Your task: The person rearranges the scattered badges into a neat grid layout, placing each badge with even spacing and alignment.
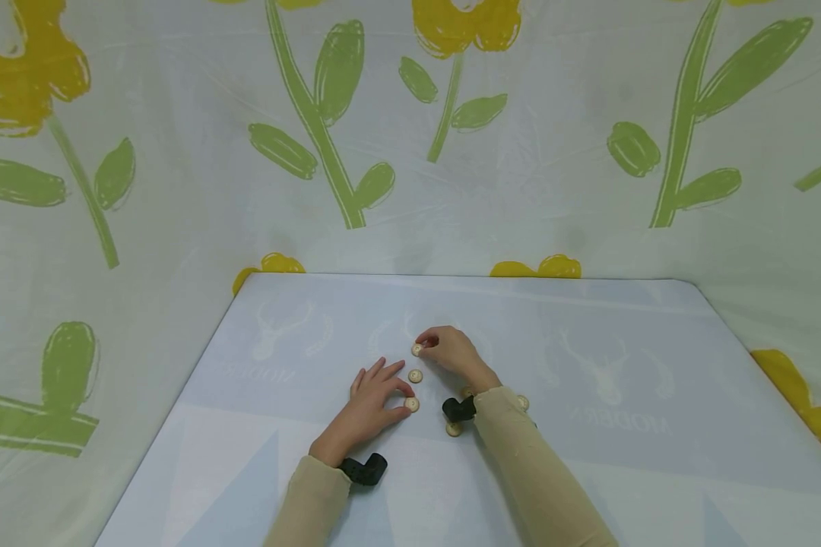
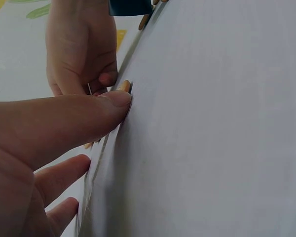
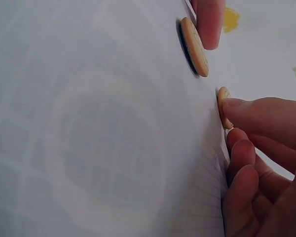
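Several small round tan discs, wood-like with marks on top, lie on the table. My left hand (image 1: pixel 369 403) pinches the nearest disc (image 1: pixel 412 404) of a short row between thumb and index finger, its other fingers spread. At the row's far end, my right hand (image 1: pixel 454 357) holds another disc (image 1: pixel 417 349) by its edge with thumb and fingertips. Between the two hands a third disc (image 1: pixel 415 376) lies flat. In the right wrist view, the right thumb (image 3: pixel 246 113) presses against the held disc (image 3: pixel 222 103), with the other fingers curled beside it.
More discs lie by the right forearm: one disc (image 1: pixel 454 429) below the black wrist camera (image 1: pixel 458 409), another disc (image 1: pixel 523 403) beyond the sleeve (image 1: pixel 534 463), partly hidden. The pale table (image 1: pixel 232 425) carries faint printed deer heads. A flower-patterned cloth (image 1: pixel 520 197) hangs behind.
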`<state>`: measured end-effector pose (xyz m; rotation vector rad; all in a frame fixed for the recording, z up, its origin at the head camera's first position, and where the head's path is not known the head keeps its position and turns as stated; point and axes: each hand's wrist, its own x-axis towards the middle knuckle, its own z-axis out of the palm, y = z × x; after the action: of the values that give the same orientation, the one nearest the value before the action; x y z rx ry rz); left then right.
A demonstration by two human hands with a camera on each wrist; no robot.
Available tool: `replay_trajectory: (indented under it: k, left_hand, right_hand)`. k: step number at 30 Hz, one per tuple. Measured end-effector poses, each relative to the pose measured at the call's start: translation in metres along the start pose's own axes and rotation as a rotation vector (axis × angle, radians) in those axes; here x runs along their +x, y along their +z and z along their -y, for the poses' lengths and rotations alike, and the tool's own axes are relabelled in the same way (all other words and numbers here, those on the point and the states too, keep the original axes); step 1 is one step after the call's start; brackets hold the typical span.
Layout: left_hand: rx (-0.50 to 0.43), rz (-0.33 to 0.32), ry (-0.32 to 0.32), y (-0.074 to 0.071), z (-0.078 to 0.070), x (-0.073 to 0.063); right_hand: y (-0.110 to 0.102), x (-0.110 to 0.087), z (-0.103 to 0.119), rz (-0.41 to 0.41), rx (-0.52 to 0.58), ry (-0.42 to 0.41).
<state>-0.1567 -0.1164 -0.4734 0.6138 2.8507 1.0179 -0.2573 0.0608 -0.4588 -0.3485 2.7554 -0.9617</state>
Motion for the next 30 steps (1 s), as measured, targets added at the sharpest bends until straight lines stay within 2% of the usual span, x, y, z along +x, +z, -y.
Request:
replay_trajectory:
  k: [7, 19, 30]
  left_hand:
    - [0.012, 0.003, -0.005, 0.0007, 0.0009, 0.0005]
    - [0.001, 0.014, -0.006, -0.0007, -0.0001, 0.0005]
    - [0.009, 0.014, -0.013, -0.0008, -0.0004, 0.0003]
  right_hand:
    - [-0.0016, -0.0002, 0.0000, 0.024, -0.009, -0.020]
    - [-0.0023, -0.0019, 0.0037, 0.046, -0.017, 0.000]
    - [-0.0029, -0.0023, 0.0037, 0.034, -0.018, -0.021]
